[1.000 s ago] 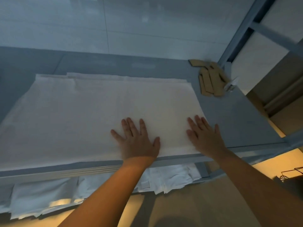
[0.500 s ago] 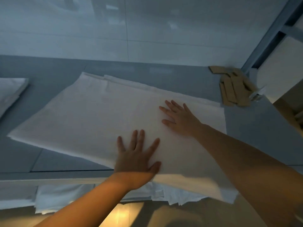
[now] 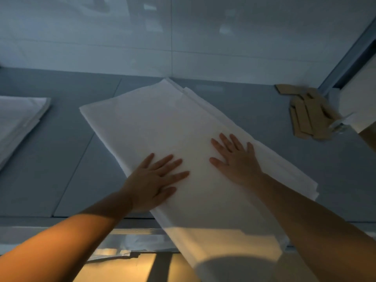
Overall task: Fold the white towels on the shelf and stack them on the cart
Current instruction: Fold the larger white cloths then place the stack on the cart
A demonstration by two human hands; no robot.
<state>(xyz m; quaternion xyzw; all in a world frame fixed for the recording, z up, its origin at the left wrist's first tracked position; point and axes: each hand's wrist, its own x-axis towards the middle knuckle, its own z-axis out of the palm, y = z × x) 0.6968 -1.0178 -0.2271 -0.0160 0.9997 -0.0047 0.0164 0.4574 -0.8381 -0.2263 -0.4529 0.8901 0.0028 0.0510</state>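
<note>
On shelf [image 3: 264, 123], soft limp towel [image 3: 162, 123] pressed under flat-fingered left hand [image 3: 154, 180] and right hand [image 3: 234, 159]; likely light, best pinched at corners.

The folded white towel [image 3: 162, 127] lies slantwise across the middle of the grey shelf [image 3: 61, 159], its near end hanging past the front edge. Both hands press flat on it, the left hand [image 3: 154, 180] beside the right hand [image 3: 236, 161], with a narrow strip of cloth between them. Bare shelf lies open on the towel's left, up to another stack of white cloth [image 3: 18, 121] at the far left edge. To the right, open shelf runs to a pile of cardboard strips [image 3: 307, 117] by the corner post [image 3: 350, 58]. The tiled wall [image 3: 183, 33] closes the far side.
</note>
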